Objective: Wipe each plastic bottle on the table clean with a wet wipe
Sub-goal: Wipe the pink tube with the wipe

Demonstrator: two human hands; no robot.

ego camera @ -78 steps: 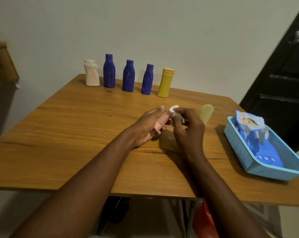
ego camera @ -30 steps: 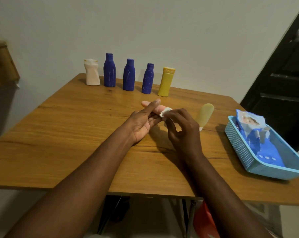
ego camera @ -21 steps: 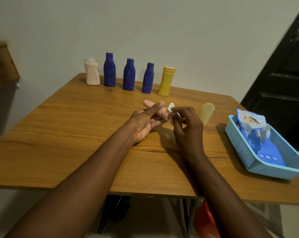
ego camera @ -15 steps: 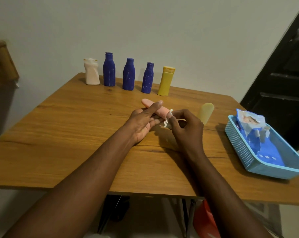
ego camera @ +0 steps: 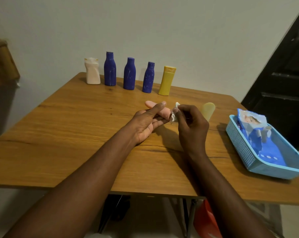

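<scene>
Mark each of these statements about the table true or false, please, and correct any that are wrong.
1. Three dark blue bottles stand in the back row. True.
2. The left hand holds a yellow bottle. False: it holds a small pink bottle; the yellow bottle stands in the back row.
3. The right hand pinches a white wet wipe at the pink bottle's end. True.
4. The wipes packet lies on the bare table. False: it sits in the light blue basket.
</scene>
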